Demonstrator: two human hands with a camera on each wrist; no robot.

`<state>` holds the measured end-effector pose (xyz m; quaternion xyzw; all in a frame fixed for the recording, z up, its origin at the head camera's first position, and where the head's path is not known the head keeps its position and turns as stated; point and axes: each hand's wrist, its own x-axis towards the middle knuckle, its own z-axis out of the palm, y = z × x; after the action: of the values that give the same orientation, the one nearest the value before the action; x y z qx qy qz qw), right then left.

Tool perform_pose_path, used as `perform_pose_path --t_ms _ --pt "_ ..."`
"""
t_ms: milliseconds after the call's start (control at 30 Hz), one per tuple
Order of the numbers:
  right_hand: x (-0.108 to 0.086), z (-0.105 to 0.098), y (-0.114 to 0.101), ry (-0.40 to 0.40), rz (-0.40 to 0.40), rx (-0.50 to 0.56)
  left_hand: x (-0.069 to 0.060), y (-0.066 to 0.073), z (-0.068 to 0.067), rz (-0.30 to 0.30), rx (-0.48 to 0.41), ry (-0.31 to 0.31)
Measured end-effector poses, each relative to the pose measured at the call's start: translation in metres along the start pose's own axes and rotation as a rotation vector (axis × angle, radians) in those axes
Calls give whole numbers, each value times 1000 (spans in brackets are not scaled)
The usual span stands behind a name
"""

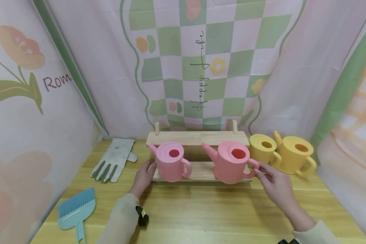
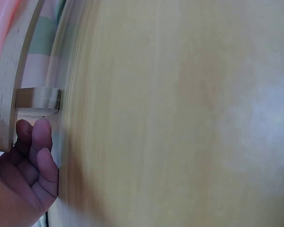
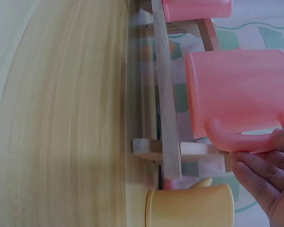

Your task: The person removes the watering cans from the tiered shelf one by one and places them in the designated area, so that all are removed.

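A two-tier wooden plant stand (image 1: 198, 138) stands at the back of the table. At the left end of its lower board, my left hand (image 1: 144, 174) grips the wood, its fingers curled beneath the board in the left wrist view. A pink watering can (image 1: 170, 166) sits on that board's left part, spout to the left. My right hand (image 1: 276, 184) pinches the handle of a second pink watering can (image 1: 230, 166) over the right part. In the right wrist view, a narrow gap shows between this can's base (image 3: 191, 94) and the board.
Right of the stand are two yellow watering cans (image 1: 262, 150) (image 1: 294, 156), close together. A white glove with grey-green fingertips (image 1: 117, 156) lies at the left, behind a light-blue brush (image 1: 77, 210). Printed curtains (image 1: 198, 67) hang behind and at both sides.
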<state>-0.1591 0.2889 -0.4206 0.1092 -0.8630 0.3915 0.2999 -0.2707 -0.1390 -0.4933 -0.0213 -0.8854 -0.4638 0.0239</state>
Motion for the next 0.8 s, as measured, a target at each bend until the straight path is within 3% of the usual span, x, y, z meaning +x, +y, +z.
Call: perform_pose_path --t_ms 367,800 --pt "-7 -24 8 23 72 -9 0 0 0 -10 6 -5" --pt "-16 -50 20 79 83 -31 0 1 0 -27 4 -12"
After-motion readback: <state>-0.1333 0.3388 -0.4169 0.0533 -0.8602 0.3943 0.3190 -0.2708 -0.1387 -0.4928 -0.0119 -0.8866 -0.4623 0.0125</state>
